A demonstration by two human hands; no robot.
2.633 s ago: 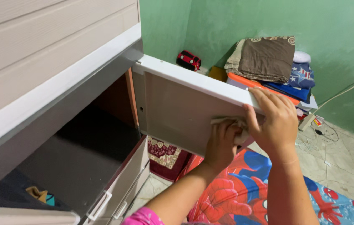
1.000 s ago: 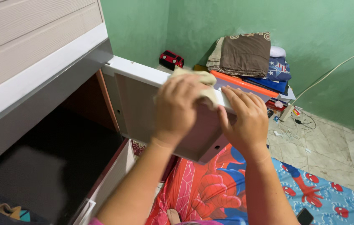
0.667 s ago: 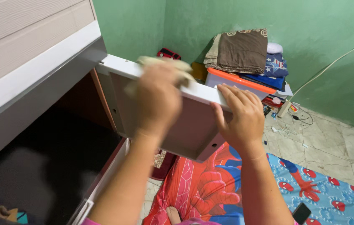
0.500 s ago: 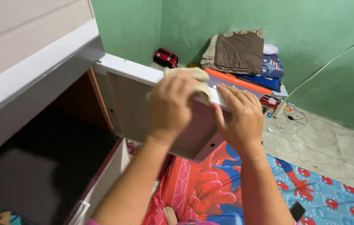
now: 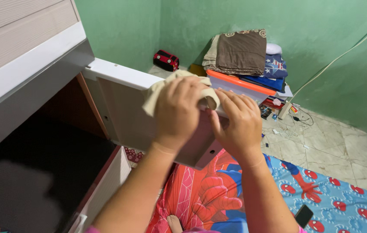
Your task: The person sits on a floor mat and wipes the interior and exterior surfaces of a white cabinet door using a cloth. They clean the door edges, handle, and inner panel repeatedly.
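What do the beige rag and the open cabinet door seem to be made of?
Rag: soft woven cloth, matte; it folds and drapes limply under the left hand. Door: probably laminated board or plastic, smooth with a slight sheen; flat beige panel in a white frame, with small holes. The core is not visible.

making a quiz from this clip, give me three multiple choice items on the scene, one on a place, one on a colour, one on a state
1. Where is the cloth?
A. on the cabinet door's top edge
B. on the floor
C. on the folded pile

2. What colour is the wall?
A. white
B. green
C. blue

3. How is the cabinet door?
A. shut
B. taken off
C. swung open

Answers:
1 A, the left hand presses the beige cloth over the door's upper edge.
2 B, the wall behind the stacked folded fabrics is green.
3 C, the door stands out from the cabinet with the dark inside showing, and the right hand grips its edge.
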